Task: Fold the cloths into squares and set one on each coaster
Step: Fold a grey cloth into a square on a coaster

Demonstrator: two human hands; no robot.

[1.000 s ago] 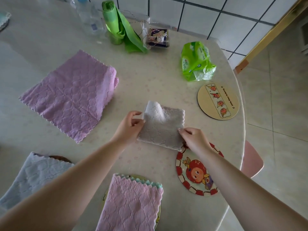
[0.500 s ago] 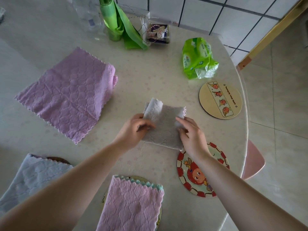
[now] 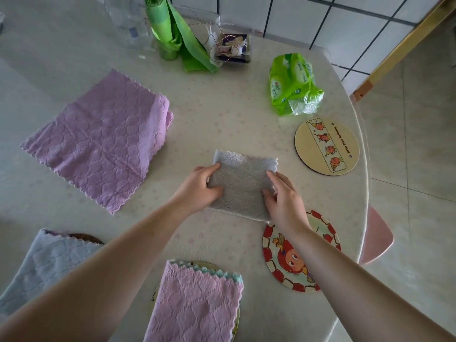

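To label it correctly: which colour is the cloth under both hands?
Grey folded cloth, with a paler lacy far edge; the head view shows it.

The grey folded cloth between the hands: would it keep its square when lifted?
Probably not by itself. The grey cloth looks soft and layered, so it would likely sag and unfold. Both the left hand and right hand grip its sides, which suggests it needs support.
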